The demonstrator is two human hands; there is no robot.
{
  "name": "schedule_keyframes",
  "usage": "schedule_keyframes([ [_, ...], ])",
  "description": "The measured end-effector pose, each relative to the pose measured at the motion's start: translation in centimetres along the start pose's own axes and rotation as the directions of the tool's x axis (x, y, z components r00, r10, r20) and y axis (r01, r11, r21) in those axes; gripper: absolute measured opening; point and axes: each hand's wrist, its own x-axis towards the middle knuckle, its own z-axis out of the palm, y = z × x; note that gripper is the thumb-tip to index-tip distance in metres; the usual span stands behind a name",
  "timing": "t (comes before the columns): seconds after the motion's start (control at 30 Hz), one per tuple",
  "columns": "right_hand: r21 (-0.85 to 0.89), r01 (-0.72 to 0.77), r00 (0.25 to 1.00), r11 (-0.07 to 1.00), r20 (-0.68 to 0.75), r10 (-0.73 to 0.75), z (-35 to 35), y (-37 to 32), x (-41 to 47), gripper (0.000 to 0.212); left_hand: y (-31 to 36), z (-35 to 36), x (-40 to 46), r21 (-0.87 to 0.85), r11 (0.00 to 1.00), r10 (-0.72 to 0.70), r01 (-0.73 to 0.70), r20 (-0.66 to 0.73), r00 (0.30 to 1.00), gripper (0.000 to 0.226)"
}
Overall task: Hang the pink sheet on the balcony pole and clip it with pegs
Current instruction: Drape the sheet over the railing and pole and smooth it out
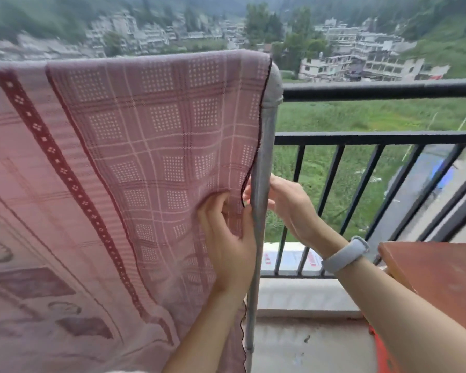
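Pink sheet (135, 146) hung draped over the balcony pole's (273, 84) top at its right corner, where the left hand (226, 238) pinched its dark-trimmed edge in a tight grip and the right hand's (291, 205) curled fingers held that edge behind the upright.

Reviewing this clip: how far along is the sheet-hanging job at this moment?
Done: the pink sheet is already draped over the top of the grey pole. In hand: the left hand lies on the cloth, fingers bunching it near the dark edge, while the right hand reaches in beside the pole at that edge. Left: clipping, since no pegs are visible on the sheet or in either hand.
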Motion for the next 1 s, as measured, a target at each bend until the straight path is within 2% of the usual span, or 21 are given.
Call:
schedule_keyframes([
  [0.1,-0.004,0.013,0.998,1.0,0.063,-0.013,-1.1,0.1,0.2,0.027,0.8,0.7,0.2,0.126,0.988,-0.081,0.09,-0.077,0.994,0.033],
  [0.2,-0.067,0.026,0.992,0.997,0.123,-0.018,-2.5,-0.1,0.3,0.027,1.3,1.4,0.3,0.265,0.955,-0.092,0.131,-0.156,0.984,0.032],
  [0.37,-0.066,0.049,0.981,0.997,0.189,-0.035,-2.9,-1.1,1.4,0.016,2.6,1.2,0.6,0.44,0.883,-0.063,0.161,-0.228,0.972,0.008],
  [0.5,-0.011,0.093,0.96,0.996,0.265,-0.087,-3.1,-1.8,2.3,0.012,4.6,0.8,-0.8,0.438,0.888,-0.03,0.138,-0.246,0.969,0.006],
  [0.8,-0.141,0.258,0.896,0.956,0.405,-0.182,-3.3,-1.9,4.4,0.019,6.4,0.8,-2.5,0.467,0.859,-0.089,0.212,-0.272,0.958,0.007],
  [0.9,-0.133,0.274,0.889,0.953,0.413,-0.198,-2.9,-1.9,4.8,0.011,6.7,1.1,-2.5,0.472,0.854,-0.087,0.217,-0.281,0.956,0.007],
  [1.0,-0.206,0.287,0.911,0.936,0.36,-0.201,-3.2,-1.7,5.1,0.009,6.7,1.4,-2.5,0.477,0.849,-0.093,0.228,-0.29,0.953,0.007],
])
